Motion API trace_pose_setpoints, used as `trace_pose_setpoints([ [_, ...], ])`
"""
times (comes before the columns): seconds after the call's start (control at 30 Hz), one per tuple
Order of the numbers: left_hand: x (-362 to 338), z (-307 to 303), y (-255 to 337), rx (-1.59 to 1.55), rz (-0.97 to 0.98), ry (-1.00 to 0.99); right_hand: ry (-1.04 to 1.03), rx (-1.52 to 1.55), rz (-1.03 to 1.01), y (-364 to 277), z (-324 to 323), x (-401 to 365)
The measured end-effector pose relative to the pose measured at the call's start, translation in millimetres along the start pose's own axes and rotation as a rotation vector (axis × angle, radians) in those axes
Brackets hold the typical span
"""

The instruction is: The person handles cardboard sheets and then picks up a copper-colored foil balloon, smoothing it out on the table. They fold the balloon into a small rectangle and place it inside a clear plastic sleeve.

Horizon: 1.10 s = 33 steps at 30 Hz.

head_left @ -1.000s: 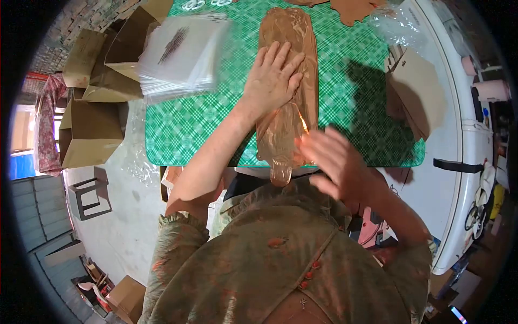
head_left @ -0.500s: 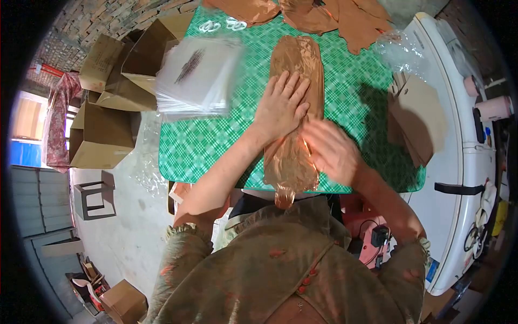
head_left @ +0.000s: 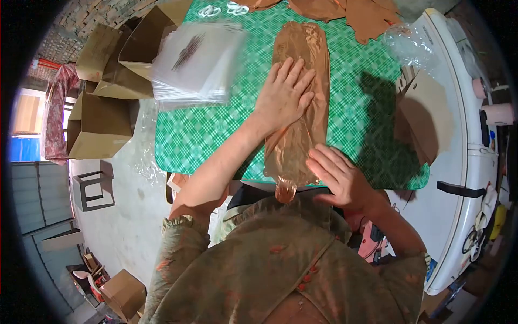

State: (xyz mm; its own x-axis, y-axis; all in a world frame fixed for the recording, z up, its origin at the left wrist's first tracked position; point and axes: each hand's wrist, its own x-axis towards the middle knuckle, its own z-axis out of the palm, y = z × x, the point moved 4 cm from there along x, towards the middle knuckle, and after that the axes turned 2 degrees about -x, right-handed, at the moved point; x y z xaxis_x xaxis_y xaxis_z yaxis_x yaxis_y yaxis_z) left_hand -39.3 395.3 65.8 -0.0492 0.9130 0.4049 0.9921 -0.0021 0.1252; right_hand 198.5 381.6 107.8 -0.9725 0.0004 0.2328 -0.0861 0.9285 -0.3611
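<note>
A flat, shiny copper-brown foil balloon [head_left: 310,46], folded into a long strip, lies lengthwise on the table. Its narrow tail hangs over the front edge toward my body. My left hand [head_left: 284,97] presses flat on the middle of the foil, fingers spread and pointing away from me. Near the strip's lower right edge is my right hand [head_left: 341,175], fingers stretched out and their tips touching or just beside the foil. To the left lies a stack of clear plastic bags [head_left: 216,59] with a dark printed mark on top.
More brown foil pieces [head_left: 369,19] and white ribbon loops [head_left: 209,11] lie along the far side of the green checked table [head_left: 199,143]. At right are cardboard pieces [head_left: 426,113], crumpled clear plastic [head_left: 413,46] and a white appliance [head_left: 453,162]. Open cardboard boxes [head_left: 102,121] stand left.
My right hand has moved down toward me along the foil to its lower right edge. My left hand stays pressed on the foil. The whole view has shifted slightly.
</note>
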Motion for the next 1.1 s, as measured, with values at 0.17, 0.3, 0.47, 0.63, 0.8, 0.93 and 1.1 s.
trace_pose_setpoints([
  [0.17, -0.2, 1.4, -1.5, -0.030, 0.009, 0.010, 0.155, -0.179, -0.011, -15.7, 17.9, -0.7],
  [0.3, -0.4, 2.8, -4.1, -0.032, -0.010, -0.066, 0.337, -0.260, -0.025, -32.0, 38.1, 1.5],
  [0.47, 0.3, 6.7, -4.9, -0.026, -0.018, -0.073, 0.397, -0.238, -0.015, -36.6, 39.0, 1.0],
  [0.63, 0.3, 9.6, -5.7, 0.015, -0.002, -0.109, 0.448, -0.141, 0.073, -36.5, 16.7, 13.6],
  [0.8, 1.5, 9.8, -6.9, -0.015, -0.028, -0.150, 0.454, 0.081, 0.266, -36.2, -8.7, 29.6],
  [0.93, 1.2, 10.2, -7.3, -0.023, -0.021, -0.138, 0.407, 0.305, 0.356, -29.0, -7.3, 25.6],
  [1.1, 0.5, 10.2, -7.4, -0.027, 0.003, -0.095, 0.348, 0.472, 0.244, -23.3, -8.8, 29.6],
])
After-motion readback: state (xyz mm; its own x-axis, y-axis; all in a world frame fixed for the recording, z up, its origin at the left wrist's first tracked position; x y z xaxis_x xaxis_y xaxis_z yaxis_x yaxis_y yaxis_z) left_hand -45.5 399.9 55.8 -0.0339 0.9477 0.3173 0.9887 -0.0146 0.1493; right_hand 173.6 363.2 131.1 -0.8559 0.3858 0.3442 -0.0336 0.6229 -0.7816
